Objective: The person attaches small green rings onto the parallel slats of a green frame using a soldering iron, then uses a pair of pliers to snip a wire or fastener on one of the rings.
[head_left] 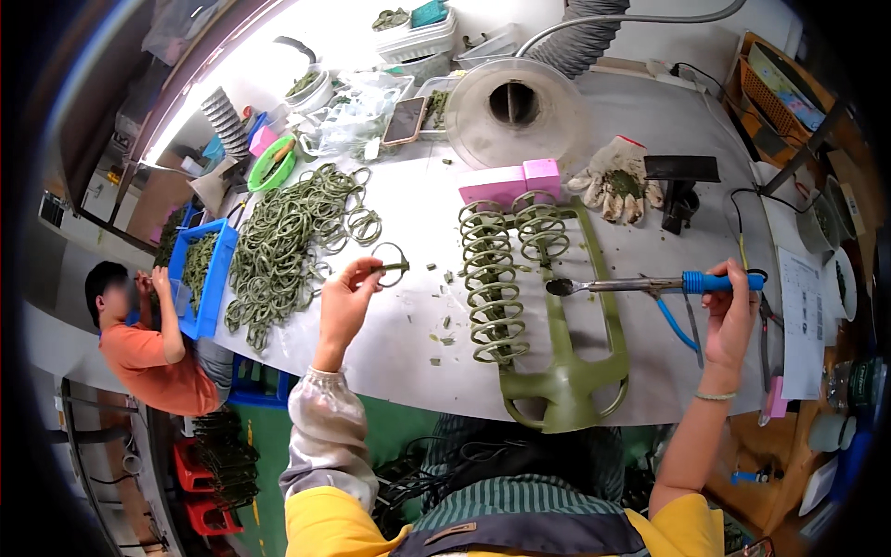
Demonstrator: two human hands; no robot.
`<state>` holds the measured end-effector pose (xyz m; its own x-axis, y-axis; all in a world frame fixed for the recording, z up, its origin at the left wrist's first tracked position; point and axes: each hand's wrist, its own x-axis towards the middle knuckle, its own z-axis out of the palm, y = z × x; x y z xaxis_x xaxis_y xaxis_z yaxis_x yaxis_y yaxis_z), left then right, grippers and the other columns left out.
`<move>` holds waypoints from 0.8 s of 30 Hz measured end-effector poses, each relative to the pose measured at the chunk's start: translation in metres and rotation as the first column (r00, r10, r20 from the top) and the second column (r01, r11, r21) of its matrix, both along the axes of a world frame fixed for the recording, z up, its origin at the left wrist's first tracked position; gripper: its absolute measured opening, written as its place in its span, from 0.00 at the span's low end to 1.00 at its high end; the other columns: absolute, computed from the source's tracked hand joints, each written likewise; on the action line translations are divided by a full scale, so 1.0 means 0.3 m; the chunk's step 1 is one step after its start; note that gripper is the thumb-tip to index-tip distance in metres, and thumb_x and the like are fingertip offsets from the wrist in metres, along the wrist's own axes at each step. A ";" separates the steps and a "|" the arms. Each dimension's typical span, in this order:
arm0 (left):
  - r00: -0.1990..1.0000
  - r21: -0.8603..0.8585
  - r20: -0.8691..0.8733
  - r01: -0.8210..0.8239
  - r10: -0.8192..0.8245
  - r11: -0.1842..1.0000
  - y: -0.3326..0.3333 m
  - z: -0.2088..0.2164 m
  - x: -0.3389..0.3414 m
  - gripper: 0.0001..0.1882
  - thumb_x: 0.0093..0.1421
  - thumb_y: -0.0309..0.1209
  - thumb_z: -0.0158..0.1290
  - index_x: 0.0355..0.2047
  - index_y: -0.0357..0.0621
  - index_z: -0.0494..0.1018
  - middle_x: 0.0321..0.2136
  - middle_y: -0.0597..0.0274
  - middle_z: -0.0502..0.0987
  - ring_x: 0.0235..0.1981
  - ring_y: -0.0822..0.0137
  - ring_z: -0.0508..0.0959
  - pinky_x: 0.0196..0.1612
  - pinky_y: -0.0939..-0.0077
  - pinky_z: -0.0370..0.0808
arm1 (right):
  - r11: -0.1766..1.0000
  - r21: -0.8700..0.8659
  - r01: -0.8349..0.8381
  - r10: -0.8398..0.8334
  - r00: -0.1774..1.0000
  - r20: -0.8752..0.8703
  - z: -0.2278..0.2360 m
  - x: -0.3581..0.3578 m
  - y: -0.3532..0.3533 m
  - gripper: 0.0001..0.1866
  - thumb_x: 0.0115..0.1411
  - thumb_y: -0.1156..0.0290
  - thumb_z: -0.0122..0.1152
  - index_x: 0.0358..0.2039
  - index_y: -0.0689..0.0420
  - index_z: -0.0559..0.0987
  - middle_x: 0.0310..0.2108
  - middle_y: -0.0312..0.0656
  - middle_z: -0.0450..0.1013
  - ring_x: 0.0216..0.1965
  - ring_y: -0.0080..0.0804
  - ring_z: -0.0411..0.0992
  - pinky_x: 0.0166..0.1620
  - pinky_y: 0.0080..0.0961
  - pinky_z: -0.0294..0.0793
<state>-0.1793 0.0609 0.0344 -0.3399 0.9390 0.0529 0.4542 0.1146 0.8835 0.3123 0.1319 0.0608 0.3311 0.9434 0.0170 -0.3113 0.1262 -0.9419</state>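
My left hand (343, 304) pinches a thin green plastic ring (403, 266) above the table, left of an olive-green frame (568, 401). My right hand (728, 320) grips the blue handle of a soldering iron (640, 284). Its dark, wide tip points left and lies over the frame's middle bar; contact cannot be made out. A long column of green rings (492, 311) stands along the frame's left side. Beside it, a shorter column of rings (542, 229) occupies the far end of the middle bar.
A large heap of green rings (302, 227) lies to the left, near a blue crate (221, 278). Pink blocks (497, 186), a work glove (620, 176) and a round extraction hood (473, 121) stand beyond the frame. A person in orange (153, 362) works at far left.
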 end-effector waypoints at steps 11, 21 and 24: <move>0.812 0.016 -0.117 0.578 -0.573 0.816 0.148 0.266 0.514 0.24 0.61 0.19 0.53 0.57 0.43 0.65 0.35 0.62 0.80 0.42 0.72 0.79 0.45 0.77 0.73 | 1.000 -0.020 -0.011 0.011 1.000 0.004 -0.018 -0.016 0.007 0.10 0.60 0.64 0.61 0.29 0.59 0.78 0.25 0.37 0.75 0.18 0.21 0.70 0.25 0.16 0.71; 0.815 -0.028 -0.137 0.564 -0.563 0.825 0.292 0.088 0.574 0.12 0.57 0.26 0.60 0.41 0.36 0.76 0.31 0.54 0.81 0.33 0.64 0.81 0.39 0.73 0.76 | 0.998 -0.024 -0.051 0.049 0.995 -0.085 -0.111 -0.033 0.050 0.10 0.60 0.65 0.61 0.30 0.59 0.78 0.25 0.37 0.75 0.19 0.22 0.72 0.26 0.17 0.71; 0.814 0.012 -0.147 0.570 -0.562 0.822 0.307 0.071 0.571 0.13 0.56 0.26 0.60 0.41 0.35 0.76 0.30 0.54 0.81 0.32 0.64 0.81 0.39 0.73 0.76 | 0.997 -0.033 -0.067 0.064 0.994 -0.094 -0.122 -0.042 0.059 0.11 0.60 0.64 0.61 0.30 0.60 0.78 0.24 0.37 0.75 0.19 0.22 0.72 0.26 0.17 0.71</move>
